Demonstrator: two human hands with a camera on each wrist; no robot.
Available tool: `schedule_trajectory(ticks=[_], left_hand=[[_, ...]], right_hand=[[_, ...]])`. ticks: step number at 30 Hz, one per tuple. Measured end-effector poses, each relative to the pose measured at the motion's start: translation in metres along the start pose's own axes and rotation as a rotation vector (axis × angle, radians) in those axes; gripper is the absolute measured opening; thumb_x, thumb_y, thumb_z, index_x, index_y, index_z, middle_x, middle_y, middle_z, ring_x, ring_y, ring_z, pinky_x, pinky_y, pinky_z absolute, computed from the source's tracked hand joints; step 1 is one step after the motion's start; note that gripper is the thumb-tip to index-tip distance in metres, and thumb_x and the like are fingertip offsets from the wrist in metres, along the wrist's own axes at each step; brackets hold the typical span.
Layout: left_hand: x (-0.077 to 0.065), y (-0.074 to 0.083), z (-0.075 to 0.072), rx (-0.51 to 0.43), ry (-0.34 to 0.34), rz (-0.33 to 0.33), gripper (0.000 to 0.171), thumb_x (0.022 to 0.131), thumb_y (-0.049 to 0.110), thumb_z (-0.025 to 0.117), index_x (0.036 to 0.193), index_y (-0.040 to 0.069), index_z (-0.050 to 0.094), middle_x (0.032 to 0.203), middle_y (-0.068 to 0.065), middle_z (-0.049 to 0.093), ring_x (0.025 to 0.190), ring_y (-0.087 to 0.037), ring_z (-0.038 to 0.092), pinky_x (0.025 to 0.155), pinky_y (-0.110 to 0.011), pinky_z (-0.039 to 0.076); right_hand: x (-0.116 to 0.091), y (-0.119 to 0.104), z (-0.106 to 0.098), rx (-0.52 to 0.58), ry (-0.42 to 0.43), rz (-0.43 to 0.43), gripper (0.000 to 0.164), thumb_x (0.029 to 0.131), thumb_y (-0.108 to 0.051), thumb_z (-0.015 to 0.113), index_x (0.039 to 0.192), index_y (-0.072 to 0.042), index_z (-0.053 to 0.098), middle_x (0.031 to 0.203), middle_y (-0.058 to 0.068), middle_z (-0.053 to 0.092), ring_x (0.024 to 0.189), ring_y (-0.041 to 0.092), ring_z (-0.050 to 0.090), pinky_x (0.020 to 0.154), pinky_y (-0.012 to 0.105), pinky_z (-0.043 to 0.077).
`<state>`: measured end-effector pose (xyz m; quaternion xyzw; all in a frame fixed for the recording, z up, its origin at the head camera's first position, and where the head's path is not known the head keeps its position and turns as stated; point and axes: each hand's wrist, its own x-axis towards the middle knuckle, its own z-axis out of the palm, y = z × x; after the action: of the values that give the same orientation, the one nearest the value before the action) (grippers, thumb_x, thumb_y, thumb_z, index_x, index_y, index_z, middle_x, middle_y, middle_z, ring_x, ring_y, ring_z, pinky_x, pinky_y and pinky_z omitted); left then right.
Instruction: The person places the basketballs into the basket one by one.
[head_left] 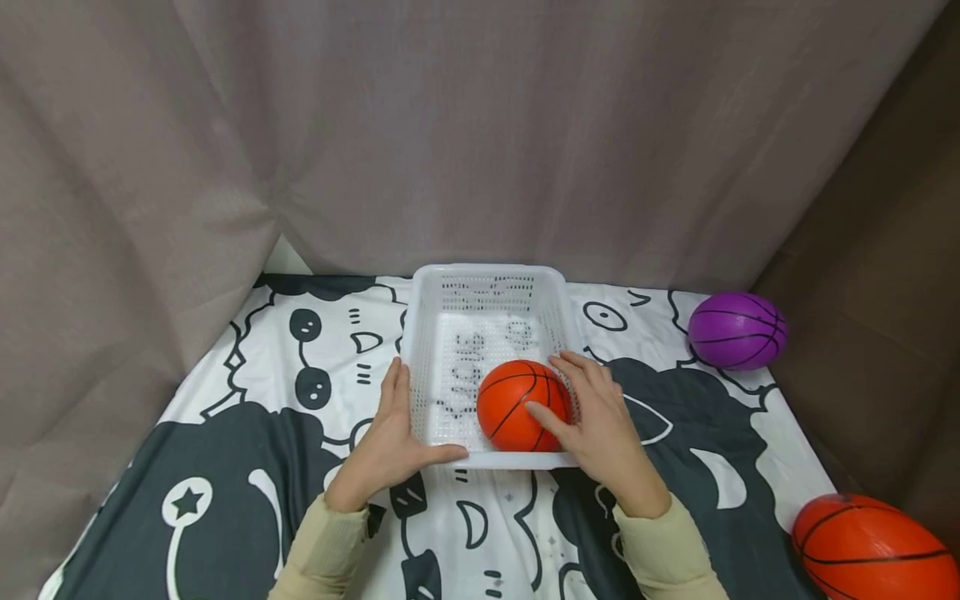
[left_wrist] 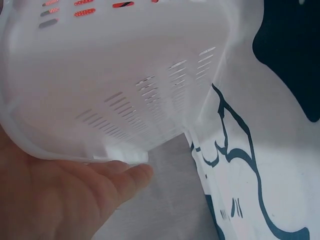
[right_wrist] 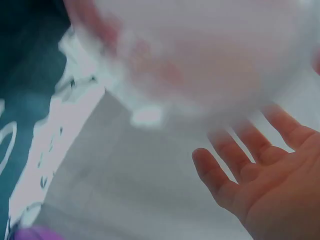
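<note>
A white perforated basket (head_left: 487, 460) sits between the person's two hands, with an orange ball (head_left: 510, 408) inside it, in the near right corner. The left hand (head_left: 390, 450) lies along the basket's left side, fingers straight and thumb spread over the near rim. The right hand (head_left: 603, 425) is spread at the right side, its thumb in front of the ball; whether it touches cannot be told. A purple ball (head_left: 738, 331) lies farther right on the patterned cloth (head_left: 217, 500), with a larger-looking orange-red ball (head_left: 870, 546) nearer.

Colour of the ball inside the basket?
The ball is orange with black lines; clearest in the head view.
</note>
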<state>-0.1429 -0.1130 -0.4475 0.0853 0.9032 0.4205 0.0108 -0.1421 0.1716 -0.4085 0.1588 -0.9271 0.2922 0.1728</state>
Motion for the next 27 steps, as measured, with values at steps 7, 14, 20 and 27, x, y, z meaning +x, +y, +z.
schedule_trajectory(ticks=[7, 14, 20, 27], left_hand=[[0.0, -0.001, 0.0, -0.017, -0.018, -0.025, 0.147, 0.054, 0.064, 0.086, 0.157, 0.013, -0.005, 0.161, 0.0, -0.018, 0.136, -0.034, 0.034, 0.103, -0.047, 0.04], [-0.001, -0.001, -0.001, -0.006, -0.043, -0.027, 0.147, 0.052, 0.07, 0.083, 0.157, 0.014, -0.004, 0.16, 0.002, -0.021, 0.143, -0.031, 0.019, 0.108, -0.048, 0.034], [-0.002, -0.001, 0.0, -0.021, -0.034, -0.039, 0.147, 0.052, 0.07, 0.083, 0.157, 0.014, -0.003, 0.16, 0.004, -0.019, 0.129, -0.035, 0.043, 0.101, -0.046, 0.042], [-0.002, -0.001, 0.0, -0.028, -0.031, -0.042, 0.145, 0.055, 0.061, 0.087, 0.157, 0.016, -0.005, 0.16, 0.005, -0.02, 0.128, -0.035, 0.044, 0.101, -0.046, 0.042]], right_hand=[[-0.023, 0.017, -0.055, 0.041, 0.311, -0.031, 0.061, 0.075, -0.013, 0.083, 0.13, -0.006, 0.06, 0.133, 0.014, 0.054, 0.122, 0.035, 0.045, 0.104, 0.04, 0.032], [-0.071, 0.045, -0.112, -0.122, 0.524, 0.276, 0.058, 0.08, -0.017, 0.079, 0.133, -0.008, 0.059, 0.136, 0.016, 0.053, 0.121, 0.039, 0.042, 0.103, 0.037, 0.027], [-0.109, 0.074, -0.141, -0.297, 0.521, 0.716, 0.066, 0.093, -0.037, 0.059, 0.148, -0.005, 0.038, 0.154, 0.017, 0.026, 0.141, 0.036, 0.018, 0.114, 0.055, 0.012], [-0.127, 0.105, -0.144, -0.338, 0.451, 1.008, 0.078, 0.095, -0.052, 0.044, 0.155, -0.011, 0.016, 0.158, 0.023, 0.012, 0.143, 0.041, 0.014, 0.114, 0.059, 0.013]])
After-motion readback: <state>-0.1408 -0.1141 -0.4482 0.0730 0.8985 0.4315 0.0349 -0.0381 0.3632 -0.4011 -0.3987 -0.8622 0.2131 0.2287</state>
